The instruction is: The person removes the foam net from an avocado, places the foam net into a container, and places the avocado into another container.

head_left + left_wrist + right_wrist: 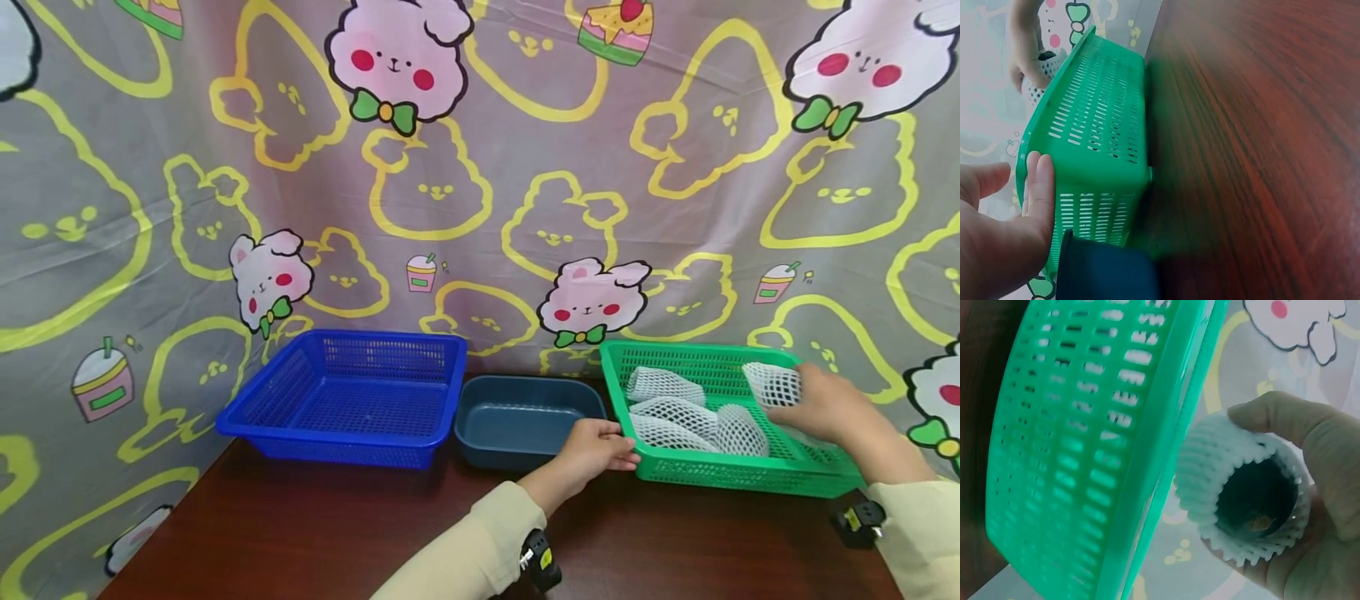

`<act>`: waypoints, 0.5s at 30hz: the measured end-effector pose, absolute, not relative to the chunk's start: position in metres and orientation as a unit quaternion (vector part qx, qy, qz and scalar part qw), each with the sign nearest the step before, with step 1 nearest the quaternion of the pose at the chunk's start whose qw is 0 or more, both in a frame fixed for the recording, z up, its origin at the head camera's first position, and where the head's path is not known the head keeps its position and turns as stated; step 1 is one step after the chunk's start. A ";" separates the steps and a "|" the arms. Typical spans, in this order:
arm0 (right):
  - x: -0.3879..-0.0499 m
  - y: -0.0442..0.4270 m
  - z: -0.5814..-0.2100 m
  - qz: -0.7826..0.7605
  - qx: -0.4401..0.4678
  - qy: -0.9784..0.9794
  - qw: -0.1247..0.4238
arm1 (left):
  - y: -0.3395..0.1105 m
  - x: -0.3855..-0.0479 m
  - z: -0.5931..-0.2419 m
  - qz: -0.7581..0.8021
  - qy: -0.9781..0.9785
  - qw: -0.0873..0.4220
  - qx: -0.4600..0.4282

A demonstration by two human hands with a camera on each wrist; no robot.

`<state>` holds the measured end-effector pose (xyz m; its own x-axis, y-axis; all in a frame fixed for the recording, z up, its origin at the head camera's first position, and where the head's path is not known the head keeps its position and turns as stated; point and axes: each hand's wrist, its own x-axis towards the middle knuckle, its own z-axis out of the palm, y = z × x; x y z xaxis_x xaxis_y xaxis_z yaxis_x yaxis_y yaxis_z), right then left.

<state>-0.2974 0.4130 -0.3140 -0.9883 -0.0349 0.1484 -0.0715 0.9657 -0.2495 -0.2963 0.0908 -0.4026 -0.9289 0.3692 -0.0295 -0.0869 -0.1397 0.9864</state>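
Note:
My right hand (828, 406) grips a white foam net sleeve (771, 385) above the right part of a green basket (750, 473). Through the sleeve's open end, the right wrist view shows a dark, rounded thing (1254, 497) with a brownish spot; its kind is unclear. Several other white foam net sleeves (742, 431) lie in the basket, mostly towards its left side; their contents are hidden. At the basket's near left corner, my left hand (591, 454) touches the outer wall. Its fingers (1040, 187) lie fairly straight there, the thumb apart from them.
A dark blue-grey tub (528, 454) stands just left of the green basket. Beyond it, further left, is a blue basket (341, 446) with perforated walls. All stand on a reddish-brown wooden table (337, 525), before a patterned cloth (480, 200).

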 end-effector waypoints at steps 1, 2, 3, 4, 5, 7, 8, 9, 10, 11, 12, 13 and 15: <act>-0.296 0.410 -0.314 0.131 0.033 -0.988 0.080 | 0.090 -0.296 -0.403 0.745 0.638 0.155 0.113; -0.295 0.407 -0.314 0.134 0.039 -0.986 0.087 | 0.090 -0.296 -0.402 0.744 0.639 0.158 0.117; -0.294 0.403 -0.313 0.136 0.045 -0.985 0.094 | 0.089 -0.297 -0.402 0.741 0.641 0.159 0.121; -0.293 0.399 -0.313 0.138 0.051 -0.984 0.102 | 0.088 -0.297 -0.402 0.739 0.643 0.160 0.126; -0.292 0.396 -0.312 0.143 0.059 -0.982 0.107 | 0.087 -0.297 -0.402 0.737 0.643 0.161 0.130; -0.291 0.388 -0.312 0.147 0.073 -0.979 0.120 | 0.085 -0.297 -0.402 0.736 0.643 0.164 0.136; -0.290 0.384 -0.311 0.148 0.079 -0.978 0.127 | 0.084 -0.297 -0.402 0.735 0.643 0.166 0.139; -0.289 0.381 -0.311 0.151 0.086 -0.976 0.134 | 0.083 -0.297 -0.401 0.735 0.642 0.168 0.141; -0.288 0.377 -0.311 0.153 0.092 -0.974 0.142 | 0.081 -0.297 -0.401 0.733 0.643 0.170 0.144; -0.287 0.374 -0.311 0.155 0.098 -0.972 0.150 | 0.080 -0.296 -0.400 0.730 0.644 0.173 0.147; -0.285 0.370 -0.311 0.157 0.103 -0.969 0.158 | 0.078 -0.296 -0.399 0.729 0.645 0.175 0.148; -0.284 0.367 -0.312 0.161 0.108 -0.967 0.164 | 0.076 -0.295 -0.399 0.728 0.645 0.178 0.149; -0.282 0.361 -0.313 0.168 0.119 -0.963 0.174 | 0.073 -0.294 -0.398 0.723 0.649 0.179 0.154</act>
<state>-0.2816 0.3615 -0.3126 -0.9109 -0.1704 0.3757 -0.2873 0.9156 -0.2812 -0.2945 0.0727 -0.3977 -0.8881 0.4595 -0.0095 -0.0594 -0.0943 0.9938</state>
